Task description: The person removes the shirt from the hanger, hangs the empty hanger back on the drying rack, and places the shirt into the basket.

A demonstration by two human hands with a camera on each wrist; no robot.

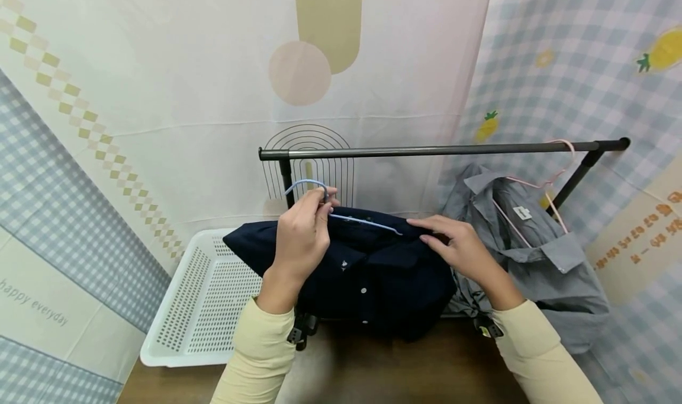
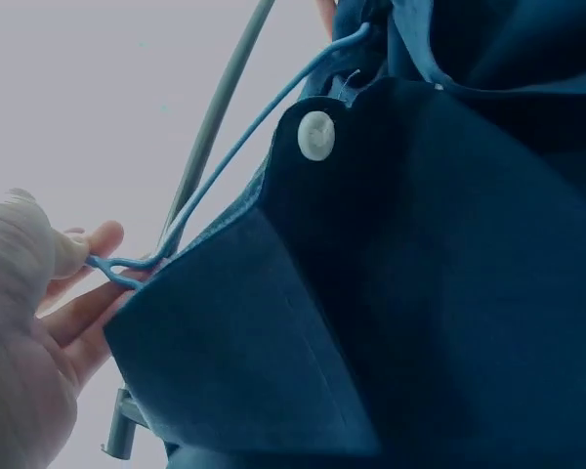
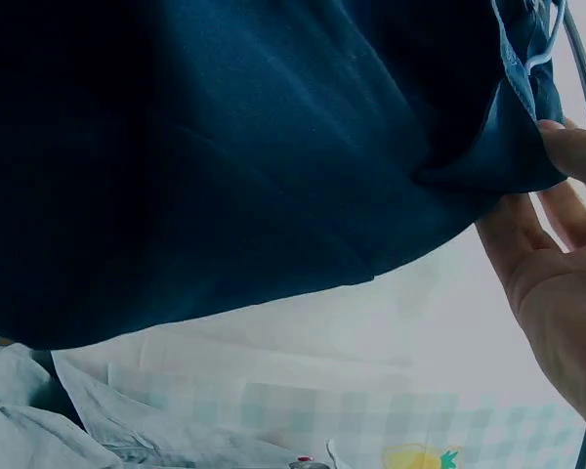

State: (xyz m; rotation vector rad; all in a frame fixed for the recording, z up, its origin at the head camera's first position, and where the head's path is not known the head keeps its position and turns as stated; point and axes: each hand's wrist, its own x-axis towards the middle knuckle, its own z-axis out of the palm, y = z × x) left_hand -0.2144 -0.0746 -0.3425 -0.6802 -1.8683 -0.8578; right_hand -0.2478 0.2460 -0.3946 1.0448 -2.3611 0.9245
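Observation:
A navy button-up shirt (image 1: 341, 273) hangs in front of me below the rack, its collar and white buttons facing me. My left hand (image 1: 302, 229) pinches a light blue hanger (image 1: 367, 221) at the base of its hook, as the left wrist view also shows. One arm of the hanger runs to the right along the shirt's neck opening; the other lies hidden behind the hand and cloth. With thumb and fingers my right hand (image 1: 453, 241) pinches the shirt's upper edge near the right shoulder, just past the hanger's visible end.
A dark metal rail (image 1: 426, 151) crosses behind the shirt. At its right end a grey shirt (image 1: 554, 273) hangs on a pink hanger (image 1: 549, 183). To the left, a white perforated basket (image 1: 205, 297) stands on the brown wooden table (image 1: 394, 368). Patterned cloths cover the walls.

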